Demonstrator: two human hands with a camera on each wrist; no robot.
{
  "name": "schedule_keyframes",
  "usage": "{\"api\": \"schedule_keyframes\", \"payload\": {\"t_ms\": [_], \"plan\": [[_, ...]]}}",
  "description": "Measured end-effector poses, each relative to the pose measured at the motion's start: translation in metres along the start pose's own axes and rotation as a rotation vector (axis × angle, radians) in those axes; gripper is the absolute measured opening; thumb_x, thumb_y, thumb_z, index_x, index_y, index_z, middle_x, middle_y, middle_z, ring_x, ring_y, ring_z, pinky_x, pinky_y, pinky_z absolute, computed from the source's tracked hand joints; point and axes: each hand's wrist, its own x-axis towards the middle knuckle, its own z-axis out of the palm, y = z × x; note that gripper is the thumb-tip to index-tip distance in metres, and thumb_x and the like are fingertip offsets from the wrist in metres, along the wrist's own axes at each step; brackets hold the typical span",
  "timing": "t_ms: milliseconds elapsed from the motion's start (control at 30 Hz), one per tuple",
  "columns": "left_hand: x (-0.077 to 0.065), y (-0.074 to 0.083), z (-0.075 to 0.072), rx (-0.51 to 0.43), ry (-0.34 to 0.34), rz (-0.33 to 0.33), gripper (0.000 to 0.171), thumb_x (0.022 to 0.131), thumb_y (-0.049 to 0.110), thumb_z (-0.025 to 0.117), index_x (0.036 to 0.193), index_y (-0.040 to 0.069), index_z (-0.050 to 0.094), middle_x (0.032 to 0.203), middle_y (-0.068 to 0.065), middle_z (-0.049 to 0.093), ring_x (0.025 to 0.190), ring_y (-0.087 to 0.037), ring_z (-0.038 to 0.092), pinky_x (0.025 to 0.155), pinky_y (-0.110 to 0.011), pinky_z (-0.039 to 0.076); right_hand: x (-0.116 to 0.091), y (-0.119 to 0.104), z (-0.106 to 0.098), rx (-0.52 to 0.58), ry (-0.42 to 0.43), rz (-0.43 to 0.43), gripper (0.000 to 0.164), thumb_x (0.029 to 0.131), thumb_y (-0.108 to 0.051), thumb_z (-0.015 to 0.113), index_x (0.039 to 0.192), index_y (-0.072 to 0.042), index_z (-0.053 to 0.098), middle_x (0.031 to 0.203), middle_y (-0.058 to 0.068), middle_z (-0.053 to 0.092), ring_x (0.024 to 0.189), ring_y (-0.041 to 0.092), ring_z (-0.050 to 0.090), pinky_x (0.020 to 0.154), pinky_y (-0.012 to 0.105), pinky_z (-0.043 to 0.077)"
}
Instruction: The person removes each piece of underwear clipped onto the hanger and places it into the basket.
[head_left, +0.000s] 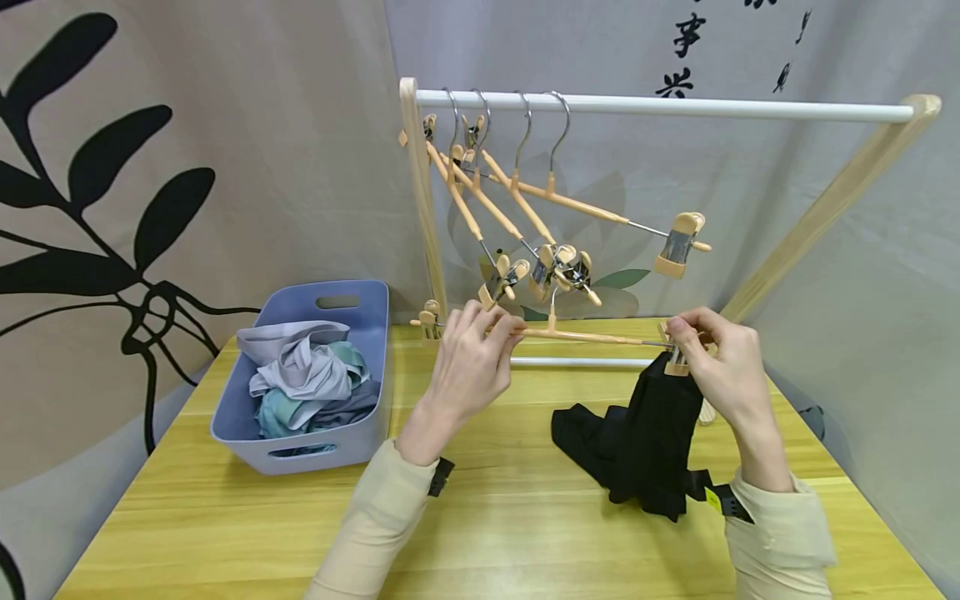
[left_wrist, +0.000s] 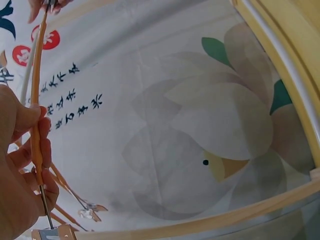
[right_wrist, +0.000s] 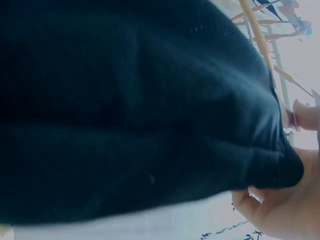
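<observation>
My left hand grips the wooden bar of a clip hanger, and its fingers curl round that bar in the left wrist view. At the hanger's right end, my right hand pinches a metal-and-wood clip. A black garment hangs from around this clip, its lower part draped on the table. Much of the right wrist view is filled by the dark cloth, which hides most of the clip. The hanger's left clip shows beyond my left hand, with no cloth at it.
Several clip hangers hang toward the left of a rack's white rail. Wooden legs support the rack. A blue-grey basket with crumpled grey and teal clothes stands left on the wooden table.
</observation>
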Motion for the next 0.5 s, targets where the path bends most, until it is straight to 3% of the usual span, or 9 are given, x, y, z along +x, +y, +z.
{"api": "schedule_keyframes", "payload": {"t_ms": [167, 500], "plan": [[-0.0002, -0.0002, -0.0001, -0.006, 0.002, -0.004, 0.007, 0.089, 0.014, 0.055, 0.09, 0.011, 0.061, 0.078, 0.0, 0.061, 0.071, -0.019, 0.047, 0.063, -0.029, 0.036, -0.0009, -0.0012, 0.0017, 0.073, 0.021, 0.056, 0.022, 0.09, -0.021, 0.057, 0.087, -0.001, 0.067, 0.073, -0.02, 0.059, 0.065, -0.005, 0.05, 0.058, 0.015, 0.038], [-0.0003, -0.0005, -0.0011, -0.014, 0.001, -0.014, 0.007, 0.089, 0.015, 0.055, 0.09, 0.011, 0.061, 0.078, 0.0, 0.062, 0.07, -0.019, 0.046, 0.063, -0.029, 0.036, -0.002, -0.0026, 0.0044, 0.113, 0.058, 0.06, 0.02, 0.088, -0.019, 0.06, 0.084, -0.001, 0.067, 0.072, -0.033, 0.055, 0.063, -0.007, 0.051, 0.058, 0.013, 0.037]]}}
